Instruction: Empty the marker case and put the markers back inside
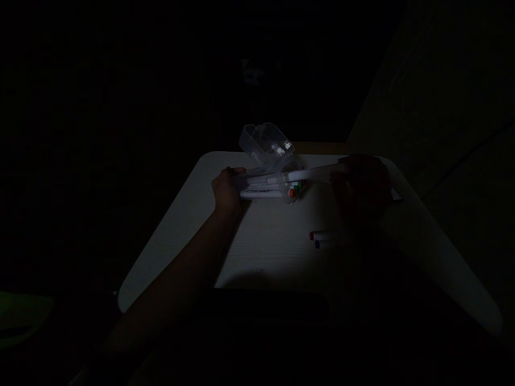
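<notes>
Very little light falls on the scene. My left hand (227,188) is closed around the left end of a clear plastic marker case (286,194), which lies on its side. Its hinged lid (265,145) stands open at the back. Inside are several white markers (261,194) with orange, green and reddish ends facing right. My right hand (358,185), deep in shadow, is closed on a white marker (308,174) whose left end reaches over the case's mouth. Two more markers (323,236), one red-ended and one dark blue-ended, rest on the table nearer to me, partly lost in shadow.
The pale table (265,236) has rounded corners and narrows toward the back. A light-edged flat object (396,194) lies by its right edge, mostly hidden. Something green (24,316) shows at the lower left. A wall (450,96) rises at the right.
</notes>
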Available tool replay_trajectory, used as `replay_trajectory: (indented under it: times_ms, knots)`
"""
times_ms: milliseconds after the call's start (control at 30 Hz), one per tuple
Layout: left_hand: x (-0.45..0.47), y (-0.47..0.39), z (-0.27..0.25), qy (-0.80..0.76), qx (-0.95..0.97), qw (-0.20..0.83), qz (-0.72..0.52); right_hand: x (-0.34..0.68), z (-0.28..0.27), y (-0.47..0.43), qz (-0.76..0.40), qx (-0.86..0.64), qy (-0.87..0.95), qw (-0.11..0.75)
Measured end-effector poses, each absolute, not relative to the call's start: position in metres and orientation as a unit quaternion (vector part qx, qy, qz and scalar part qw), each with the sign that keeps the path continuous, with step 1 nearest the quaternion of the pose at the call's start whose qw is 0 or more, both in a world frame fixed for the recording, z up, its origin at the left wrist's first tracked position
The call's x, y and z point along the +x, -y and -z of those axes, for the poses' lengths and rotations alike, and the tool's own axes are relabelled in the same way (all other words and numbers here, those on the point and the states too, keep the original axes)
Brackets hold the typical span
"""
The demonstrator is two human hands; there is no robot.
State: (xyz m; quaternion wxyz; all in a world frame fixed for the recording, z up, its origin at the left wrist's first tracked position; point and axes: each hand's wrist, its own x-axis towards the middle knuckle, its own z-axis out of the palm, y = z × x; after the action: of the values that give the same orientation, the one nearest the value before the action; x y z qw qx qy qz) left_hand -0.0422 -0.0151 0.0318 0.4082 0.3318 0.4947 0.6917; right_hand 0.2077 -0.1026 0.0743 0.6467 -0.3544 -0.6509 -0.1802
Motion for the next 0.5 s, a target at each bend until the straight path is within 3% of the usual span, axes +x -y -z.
replay_trajectory:
  times_ms: [500]
  knots:
    - [-0.041, 0.017, -0.035, -0.507, 0.329, 0.401, -0.688, 0.207, -0.061, 0.102, 0.152, -0.431, 0.704, 0.543]
